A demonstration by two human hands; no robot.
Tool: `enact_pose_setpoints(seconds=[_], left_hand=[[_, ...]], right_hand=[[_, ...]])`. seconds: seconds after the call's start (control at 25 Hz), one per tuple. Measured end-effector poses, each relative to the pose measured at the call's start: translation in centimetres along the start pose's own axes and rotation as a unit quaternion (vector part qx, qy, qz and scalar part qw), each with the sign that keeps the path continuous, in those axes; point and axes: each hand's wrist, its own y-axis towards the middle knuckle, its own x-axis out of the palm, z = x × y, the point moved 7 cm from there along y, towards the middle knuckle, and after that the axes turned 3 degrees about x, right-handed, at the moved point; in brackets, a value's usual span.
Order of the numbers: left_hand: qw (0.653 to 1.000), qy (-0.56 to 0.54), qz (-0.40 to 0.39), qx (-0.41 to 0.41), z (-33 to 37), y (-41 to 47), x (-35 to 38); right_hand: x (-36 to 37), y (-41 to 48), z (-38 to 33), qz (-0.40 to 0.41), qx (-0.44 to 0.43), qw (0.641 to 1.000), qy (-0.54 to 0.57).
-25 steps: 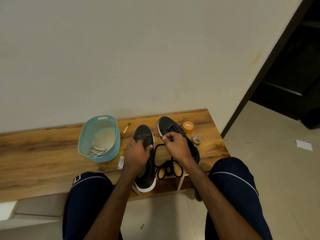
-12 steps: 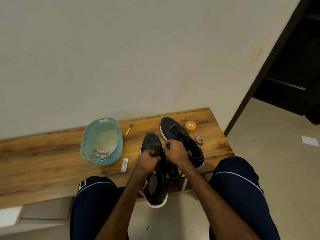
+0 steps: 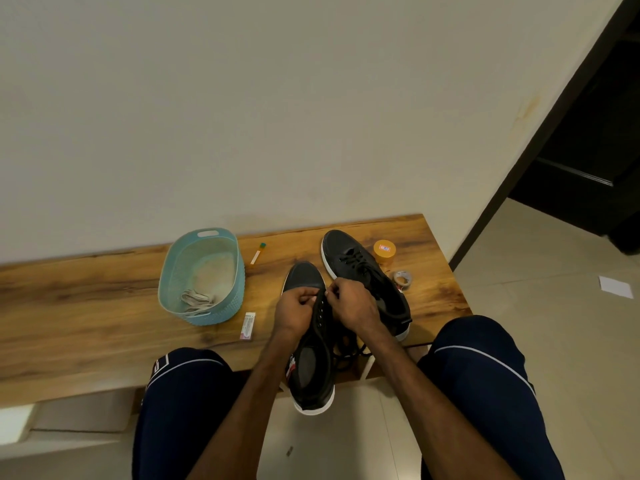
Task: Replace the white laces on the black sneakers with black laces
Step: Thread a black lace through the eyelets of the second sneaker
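Since half a second earlier, both hands had closed in together over the front eyelets of the near sneaker [image 3: 313, 372]. Left grip [image 3: 297, 308] was curled onto the near sneaker beside the eyelet row, steadying it. Right grip [image 3: 350, 303] pinched the black lace [image 3: 346, 353], whose slack hung in loops off the worktop [image 3: 86, 323] edge.

The near sneaker lay toe-in on the worktop with its heel overhanging. The far sneaker [image 3: 363, 271] lay just beside it, already laced black. White laces [image 3: 195, 299] lay in the blue basket [image 3: 165, 282].

Risks, as judged:
- The overhanging heel could tip the near sneaker off if the left grip let go.
- The lace tip could slip out of the pinch or miss the eyelet, since black on black hid the holes.
- The dangling loops could snag or knot on a hard pull.
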Motion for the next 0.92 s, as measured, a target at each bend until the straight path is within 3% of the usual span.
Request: enact_pose_setpoints(seconds=[0.24,0.32,0.4,0.48,0.56,0.64,0.8,0.92], left_hand=[[0.980,0.187,0.054,0.049,1.2,0.2,-0.5],[0.968,0.229,0.075,0.075,1.9,0.1,-0.6],[0.967,0.219,0.097,0.090,2.1,-0.1,-1.2],[0.985,0.118,0.112,0.063,1.3,-0.2,-2.3],[0.993,0.002,0.120,0.021,0.2,-0.8,-3.0],[0.990,-0.031,0.140,0.011,-0.3,-0.9,-3.5],[0.989,-0.025,0.145,-0.030,-1.4,-0.8,-4.3],[0.982,0.138,0.113,-0.063,-2.1,-1.0,-4.5]], right_hand=[[0.2,0.0,-0.3,0.015,-0.032,0.999,0.013],[0.0,0.0,-1.0,0.034,-0.057,0.995,0.071],[0.3,0.1,-1.6,0.024,-0.066,0.987,0.145],[1.3,0.2,-2.0,-0.006,-0.053,0.984,0.172],[1.7,0.1,-2.2,-0.006,-0.041,0.987,0.152],[1.8,0.1,-2.7,0.003,-0.049,0.993,0.103],[2.2,0.2,-2.5,0.007,-0.024,0.992,0.122],[2.5,0.5,-1.9,0.002,0.007,0.987,0.163]])
